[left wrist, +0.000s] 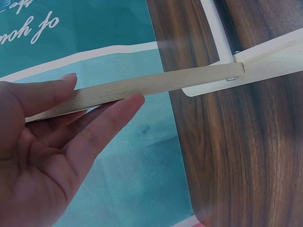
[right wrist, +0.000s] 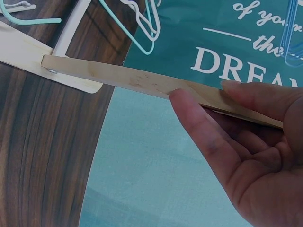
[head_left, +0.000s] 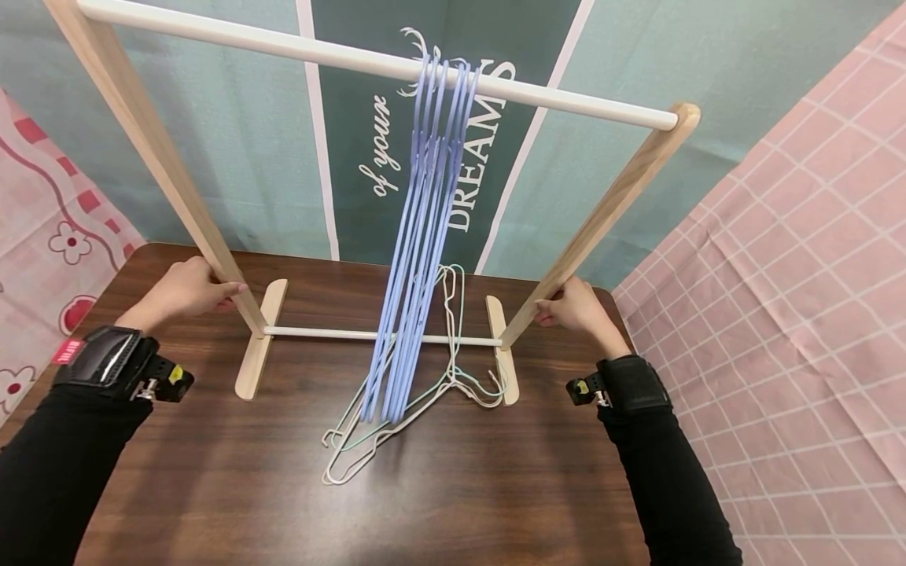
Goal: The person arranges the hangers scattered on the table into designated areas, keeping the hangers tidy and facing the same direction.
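Note:
A clothes rack of pale wood stands upright on its two feet, with a white top bar (head_left: 248, 35). My left hand (head_left: 185, 291) grips the left post (head_left: 166, 161) low down, thumb on one face and fingers behind it. Likewise, the right post (head_left: 612, 208) is held near its lower end by my right hand (head_left: 576, 306), between thumb and fingers in the right wrist view. Several blue hangers (head_left: 425, 236) hang bunched together from the bar, right of its middle. Below them, white hangers (head_left: 451, 365) and a mint hanger (head_left: 463, 303) lie tangled across the lower bar (head_left: 325, 334).
The rack's left foot (head_left: 251, 369) and right foot (head_left: 506, 381) rest on a dark wooden table (head_left: 481, 503). A green cloth with white lettering (head_left: 470, 149) hangs behind. Pink cloths border the table, a gridded one (head_left: 800, 259) on the right and a flowered one (head_left: 49, 204) on the left.

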Tool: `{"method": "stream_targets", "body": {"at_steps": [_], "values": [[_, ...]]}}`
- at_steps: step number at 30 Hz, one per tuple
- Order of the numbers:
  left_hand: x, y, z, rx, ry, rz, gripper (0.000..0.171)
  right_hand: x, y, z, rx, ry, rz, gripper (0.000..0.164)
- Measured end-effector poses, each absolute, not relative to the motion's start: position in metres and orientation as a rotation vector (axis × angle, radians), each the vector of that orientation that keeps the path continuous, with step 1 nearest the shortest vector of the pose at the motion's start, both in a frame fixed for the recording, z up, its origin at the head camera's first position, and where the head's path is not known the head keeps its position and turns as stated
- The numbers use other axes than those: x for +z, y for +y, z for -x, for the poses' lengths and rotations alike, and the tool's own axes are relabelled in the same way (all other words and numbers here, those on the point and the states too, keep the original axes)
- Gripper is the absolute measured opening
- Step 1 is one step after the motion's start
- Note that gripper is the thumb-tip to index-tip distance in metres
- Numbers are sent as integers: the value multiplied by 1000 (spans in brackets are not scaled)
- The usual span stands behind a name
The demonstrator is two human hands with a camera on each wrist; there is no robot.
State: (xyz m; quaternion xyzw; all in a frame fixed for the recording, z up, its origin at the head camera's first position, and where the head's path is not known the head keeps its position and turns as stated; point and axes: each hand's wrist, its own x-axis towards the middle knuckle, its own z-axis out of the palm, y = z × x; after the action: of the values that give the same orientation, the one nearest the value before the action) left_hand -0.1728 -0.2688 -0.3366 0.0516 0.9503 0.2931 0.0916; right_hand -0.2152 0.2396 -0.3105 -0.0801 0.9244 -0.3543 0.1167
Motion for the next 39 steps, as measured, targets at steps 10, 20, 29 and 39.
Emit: {"method": "stream_targets", "body": {"at_steps": [10,20,29,39], "values": [[-336,-268,173,870,2825,-158,34,-310,240,215,-1035,2704,240,27],[-338,-270,174,867,2815,-160,36,-311,241,216,-1010,2713,235,27],[-338,-270,174,866,2816,-151,38,-311,241,217,-1011,2716,244,27],[-338,-270,175,872,2806,-142,38,-311,241,217,-1014,2709,227,27]]}}
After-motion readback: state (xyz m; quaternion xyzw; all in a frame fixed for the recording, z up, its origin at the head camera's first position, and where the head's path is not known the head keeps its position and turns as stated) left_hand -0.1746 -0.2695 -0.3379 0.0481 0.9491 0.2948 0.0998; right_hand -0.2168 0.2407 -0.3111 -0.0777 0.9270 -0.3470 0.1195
